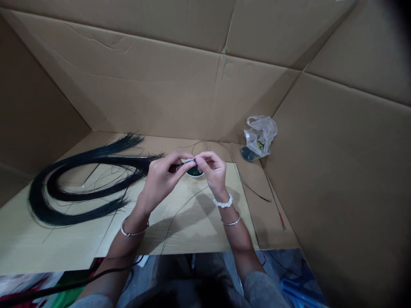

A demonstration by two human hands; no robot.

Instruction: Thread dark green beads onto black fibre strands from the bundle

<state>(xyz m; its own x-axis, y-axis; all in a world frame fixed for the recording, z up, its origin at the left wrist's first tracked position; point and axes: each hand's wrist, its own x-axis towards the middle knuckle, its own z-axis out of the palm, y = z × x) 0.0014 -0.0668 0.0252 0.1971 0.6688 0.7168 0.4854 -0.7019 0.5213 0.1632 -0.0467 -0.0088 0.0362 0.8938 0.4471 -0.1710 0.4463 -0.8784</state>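
My left hand (159, 176) is closed in a pinch over the board. Between its fingertips is a thin dark cord (183, 163), whose tip points to the right. My right hand (212, 170) meets it there, thumb and forefinger pressed together at the cord's tip. Whatever small piece the right fingertips hold is too tiny to make out. Just below and behind the fingertips sits a small white bowl (195, 176) with dark green, shiny bits in it, partly hidden by both hands. A loose thin strand (183, 204) curves down across the board under my hands.
Large bundles of dark cords (41, 194) lie curved at the left. A clear plastic bag (261, 130) with dark contents stands at the back right. Near the right wall lies a thin rod with a red end (282, 221). Cardboard walls (160, 85) enclose the board (135, 239).
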